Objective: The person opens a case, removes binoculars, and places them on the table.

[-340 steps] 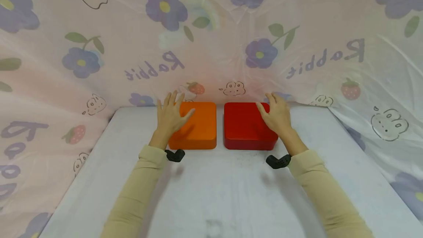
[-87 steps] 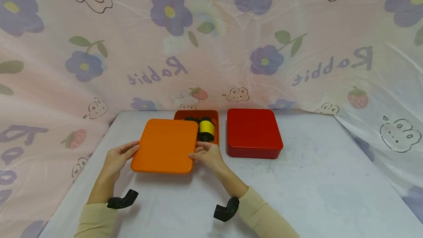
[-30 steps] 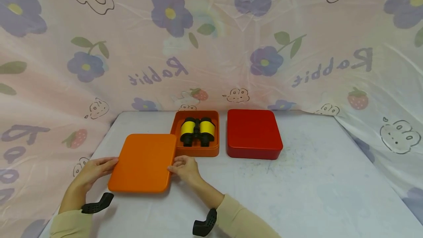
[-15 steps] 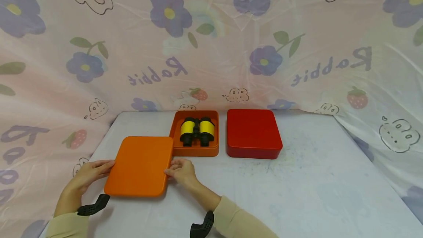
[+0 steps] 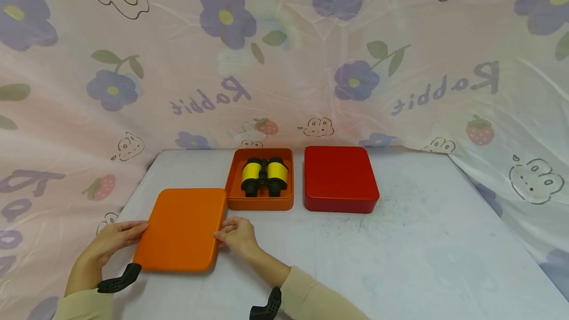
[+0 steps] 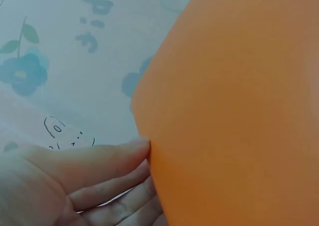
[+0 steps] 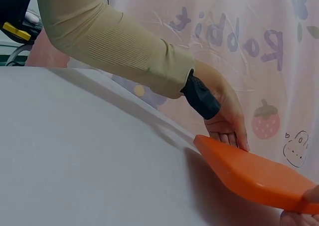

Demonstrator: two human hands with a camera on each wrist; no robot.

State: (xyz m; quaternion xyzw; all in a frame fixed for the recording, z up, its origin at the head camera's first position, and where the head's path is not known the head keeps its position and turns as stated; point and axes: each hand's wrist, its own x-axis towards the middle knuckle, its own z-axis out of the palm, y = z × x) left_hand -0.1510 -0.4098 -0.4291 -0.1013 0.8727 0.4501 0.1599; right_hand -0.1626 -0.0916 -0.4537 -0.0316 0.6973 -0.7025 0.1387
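Observation:
Both hands hold a square orange lid [image 5: 182, 231] at its sides, left of the boxes. My left hand [image 5: 108, 243] grips the left edge; in the left wrist view its thumb lies at the rim of the lid [image 6: 229, 106] with the fingers below. My right hand [image 5: 240, 236] pinches the right edge, thumb on top. The right wrist view shows the lid [image 7: 254, 178] tilted over its shadow on the table. Behind it stands the uncovered orange box [image 5: 262, 204], with black and yellow binoculars [image 5: 264, 178] lying inside.
A red box [image 5: 340, 172] with a flat top stands right of the orange one. The white table [image 5: 400, 260] has faint smudges in front of the red box. A patterned curtain [image 5: 289, 63] hangs along the back and sides.
Hands first hovered over two covered boxes. The orange lid was lifted off, revealing the binoculars, and carried left and nearer. In the last second it has moved a little further that way.

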